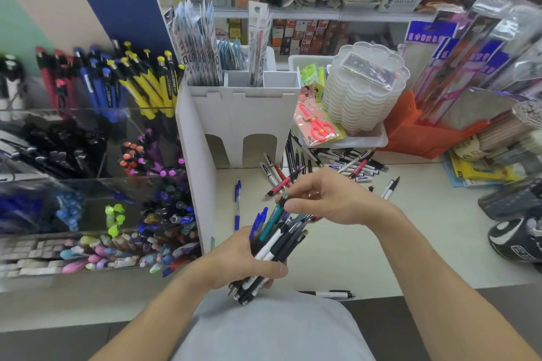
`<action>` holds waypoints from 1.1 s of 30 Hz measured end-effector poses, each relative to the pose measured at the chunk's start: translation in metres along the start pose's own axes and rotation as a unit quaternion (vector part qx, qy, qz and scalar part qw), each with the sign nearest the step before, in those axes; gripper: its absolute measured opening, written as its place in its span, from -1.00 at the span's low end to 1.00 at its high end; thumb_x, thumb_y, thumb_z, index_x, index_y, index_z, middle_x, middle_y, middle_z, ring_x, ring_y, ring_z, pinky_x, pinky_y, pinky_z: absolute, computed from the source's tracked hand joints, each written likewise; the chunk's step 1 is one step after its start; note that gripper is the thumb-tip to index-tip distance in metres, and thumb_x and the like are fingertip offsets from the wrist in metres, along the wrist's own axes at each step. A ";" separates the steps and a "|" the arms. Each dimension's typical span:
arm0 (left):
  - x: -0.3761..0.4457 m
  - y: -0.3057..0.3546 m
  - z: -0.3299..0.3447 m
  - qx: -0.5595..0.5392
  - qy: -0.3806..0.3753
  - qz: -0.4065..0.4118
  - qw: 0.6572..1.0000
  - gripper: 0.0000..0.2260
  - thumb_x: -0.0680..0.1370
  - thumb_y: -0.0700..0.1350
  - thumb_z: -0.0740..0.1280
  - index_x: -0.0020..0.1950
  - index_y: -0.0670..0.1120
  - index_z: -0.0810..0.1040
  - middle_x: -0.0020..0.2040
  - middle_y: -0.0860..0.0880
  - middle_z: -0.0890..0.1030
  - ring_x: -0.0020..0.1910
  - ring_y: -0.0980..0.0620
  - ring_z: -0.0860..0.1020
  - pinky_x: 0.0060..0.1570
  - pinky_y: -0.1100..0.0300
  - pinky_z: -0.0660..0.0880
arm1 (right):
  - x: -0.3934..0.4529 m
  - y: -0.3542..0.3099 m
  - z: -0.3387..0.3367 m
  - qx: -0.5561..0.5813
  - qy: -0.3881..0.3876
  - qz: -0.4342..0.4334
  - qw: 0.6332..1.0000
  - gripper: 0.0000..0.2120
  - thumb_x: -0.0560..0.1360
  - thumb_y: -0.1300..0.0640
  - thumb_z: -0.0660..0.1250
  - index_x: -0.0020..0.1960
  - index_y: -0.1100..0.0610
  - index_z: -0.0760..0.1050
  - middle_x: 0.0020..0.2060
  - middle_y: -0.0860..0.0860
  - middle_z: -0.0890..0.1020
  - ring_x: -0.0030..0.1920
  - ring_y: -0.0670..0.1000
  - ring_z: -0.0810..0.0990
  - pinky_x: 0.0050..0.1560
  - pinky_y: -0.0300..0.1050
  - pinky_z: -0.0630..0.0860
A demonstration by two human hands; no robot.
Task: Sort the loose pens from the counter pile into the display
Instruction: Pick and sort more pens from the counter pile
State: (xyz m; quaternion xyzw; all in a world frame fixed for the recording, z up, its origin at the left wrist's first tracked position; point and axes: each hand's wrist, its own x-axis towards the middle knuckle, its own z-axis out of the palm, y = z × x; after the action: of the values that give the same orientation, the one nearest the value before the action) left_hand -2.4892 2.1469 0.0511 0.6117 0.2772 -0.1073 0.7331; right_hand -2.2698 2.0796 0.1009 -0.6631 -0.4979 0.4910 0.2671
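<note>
Mid-sort: left hand [246,261] fingers wrapped around a bundle of pens [272,246] above the near tabletop, right hand [328,202] pinching a teal pen [274,218] from it, next likely carried left to the display [96,173].

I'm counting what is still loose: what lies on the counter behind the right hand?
Behind the right hand a pile of loose pens lies on the counter, white, black and pink-red ones. The hand covers the pile's near edge, so how many lie there is hidden.
</note>
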 end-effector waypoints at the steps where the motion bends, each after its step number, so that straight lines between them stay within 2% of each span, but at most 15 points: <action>1: -0.001 0.000 0.000 -0.005 0.000 -0.003 1.000 -0.65 0.43 -0.12 0.55 0.02 -0.24 0.47 -0.19 -0.21 0.61 -0.30 -0.13 0.58 -0.16 0.03 0.54 | -0.001 0.001 -0.002 0.022 0.020 0.006 1.000 -0.90 0.54 0.09 0.47 0.04 -0.03 0.71 -0.12 0.00 0.74 -0.06 0.09 0.70 -0.02 0.20 0.65; 3: -0.003 0.003 0.001 -0.006 0.009 -0.016 1.000 -0.69 0.47 -0.16 0.52 0.03 -0.27 0.46 -0.24 -0.18 0.60 -0.32 -0.10 0.57 -0.21 0.08 0.54 | -0.002 0.001 -0.009 0.100 0.115 0.008 0.988 -0.90 0.57 0.19 0.41 0.05 0.06 0.67 -0.14 -0.03 0.75 -0.08 0.00 0.73 -0.02 -0.05 0.64; 4: -0.004 0.004 0.001 -0.003 0.018 -0.024 1.000 -0.70 0.49 -0.18 0.51 0.04 -0.27 0.46 -0.26 -0.15 0.60 -0.32 -0.08 0.58 -0.23 0.10 0.55 | -0.002 0.000 -0.015 0.157 0.174 -0.003 0.972 -0.90 0.60 0.22 0.36 0.05 0.10 0.64 -0.14 -0.01 0.74 -0.06 0.00 0.73 0.03 -0.08 0.63; 6: -0.006 0.006 0.002 -0.003 0.032 -0.034 0.999 -0.74 0.50 -0.20 0.50 0.03 -0.23 0.46 -0.29 -0.12 0.60 -0.36 -0.04 0.58 -0.27 0.14 0.55 | -0.006 -0.002 -0.029 0.297 0.259 -0.044 0.918 -0.87 0.64 0.27 0.26 0.07 0.13 0.58 -0.15 0.03 0.71 -0.03 0.13 0.74 0.08 0.04 0.64; 8: -0.006 0.007 0.003 -0.006 0.046 -0.045 0.998 -0.76 0.50 -0.21 0.50 0.00 -0.17 0.45 -0.31 -0.10 0.60 -0.39 -0.01 0.58 -0.31 0.18 0.54 | -0.008 -0.010 -0.034 0.356 0.283 -0.085 0.887 -0.87 0.65 0.27 0.24 0.08 0.13 0.54 -0.20 0.04 0.65 -0.14 0.18 0.73 -0.01 0.08 0.67; 10: -0.006 0.007 0.003 0.003 0.061 -0.057 0.996 -0.76 0.49 -0.21 0.50 -0.01 -0.14 0.45 -0.30 -0.08 0.60 -0.38 -0.02 0.59 -0.31 0.17 0.56 | -0.009 -0.022 -0.023 0.273 0.255 -0.077 0.924 -0.87 0.63 0.26 0.29 0.09 0.11 0.57 -0.20 0.04 0.62 -0.26 0.11 0.71 -0.15 -0.01 0.67; 12: -0.005 0.007 0.003 0.024 0.069 -0.056 0.996 -0.77 0.47 -0.20 0.51 -0.02 -0.12 0.46 -0.29 -0.05 0.60 -0.36 -0.03 0.60 -0.29 0.15 0.58 | -0.006 -0.031 0.001 0.109 0.168 -0.025 0.979 -0.87 0.62 0.21 0.33 0.13 0.09 0.61 -0.20 -0.04 0.65 -0.27 -0.04 0.70 -0.18 -0.19 0.62; 13: -0.004 0.008 0.004 0.035 0.070 -0.052 0.996 -0.77 0.47 -0.20 0.51 -0.02 -0.12 0.46 -0.30 -0.04 0.59 -0.36 -0.03 0.60 -0.29 0.15 0.58 | -0.003 -0.033 0.013 0.015 0.120 -0.002 0.993 -0.85 0.61 0.15 0.35 0.16 0.08 0.63 -0.20 -0.09 0.66 -0.25 -0.11 0.68 -0.17 -0.26 0.58; 16: -0.004 0.006 0.004 0.052 0.085 -0.045 0.994 -0.77 0.45 -0.21 0.49 -0.03 -0.10 0.46 -0.26 -0.06 0.57 -0.36 -0.02 0.60 -0.31 0.16 0.57 | 0.005 -0.030 0.040 -0.181 0.056 0.013 0.982 -0.80 0.59 0.01 0.38 0.13 0.06 0.69 -0.08 -0.05 0.68 -0.14 -0.08 0.63 -0.08 -0.15 0.54; 18: -0.005 0.004 0.003 0.052 0.092 -0.042 0.993 -0.77 0.45 -0.19 0.48 -0.01 -0.09 0.47 -0.25 -0.06 0.56 -0.35 -0.03 0.62 -0.29 0.13 0.57 | 0.006 -0.033 0.044 -0.198 0.042 0.014 0.979 -0.81 0.57 -0.01 0.40 0.07 0.05 0.71 -0.10 -0.02 0.68 -0.15 -0.04 0.62 -0.13 -0.11 0.54; 20: -0.007 0.002 0.002 0.051 0.089 -0.037 0.994 -0.77 0.44 -0.18 0.48 0.02 -0.07 0.49 -0.24 -0.06 0.56 -0.34 -0.03 0.62 -0.27 0.13 0.58 | 0.006 -0.036 0.045 -0.201 0.023 0.016 0.979 -0.84 0.55 0.00 0.43 0.04 0.04 0.71 -0.15 -0.06 0.67 -0.20 -0.07 0.61 -0.21 -0.18 0.52; 24: -0.011 0.004 0.001 0.050 0.086 -0.022 0.995 -0.77 0.45 -0.18 0.49 -0.01 -0.08 0.47 -0.23 -0.06 0.57 -0.34 -0.02 0.62 -0.29 0.15 0.56 | 0.006 -0.036 0.043 -0.159 0.038 0.016 0.986 -0.91 0.52 0.05 0.46 -0.05 0.03 0.72 -0.12 -0.08 0.70 -0.20 -0.07 0.63 -0.10 -0.07 0.59; 29: -0.021 0.004 -0.003 0.051 0.084 -0.024 0.995 -0.78 0.46 -0.18 0.49 -0.04 -0.06 0.47 -0.25 -0.04 0.57 -0.35 0.00 0.60 -0.35 0.20 0.51 | -0.002 -0.046 0.013 -0.037 0.185 0.000 0.982 -0.90 0.58 0.10 0.39 -0.07 0.05 0.68 -0.24 -0.09 0.72 -0.27 -0.17 0.63 -0.13 -0.23 0.57; 31: -0.023 0.004 -0.003 0.055 0.086 -0.022 0.995 -0.78 0.46 -0.18 0.50 -0.03 -0.07 0.47 -0.25 -0.05 0.57 -0.35 0.00 0.60 -0.35 0.21 0.52 | -0.005 -0.050 0.007 -0.080 0.149 -0.014 0.985 -0.94 0.54 0.06 0.45 -0.08 -0.01 0.70 -0.27 -0.12 0.71 -0.25 -0.11 0.64 -0.16 -0.19 0.57; 33: -0.024 0.006 -0.002 0.051 0.086 -0.007 0.995 -0.78 0.46 -0.19 0.49 -0.03 -0.08 0.47 -0.24 -0.06 0.56 -0.35 0.00 0.59 -0.35 0.23 0.50 | -0.003 -0.053 0.020 -0.121 0.070 -0.003 0.990 -0.93 0.51 0.06 0.49 -0.03 -0.01 0.73 -0.30 -0.16 0.69 -0.30 -0.16 0.60 -0.28 -0.29 0.50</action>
State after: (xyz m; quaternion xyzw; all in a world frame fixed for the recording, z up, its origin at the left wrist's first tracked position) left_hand -2.5067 2.1459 0.0684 0.6534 0.3372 -0.0736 0.6738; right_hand -2.3090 2.0933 0.1393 -0.7214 -0.5361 0.3788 0.2207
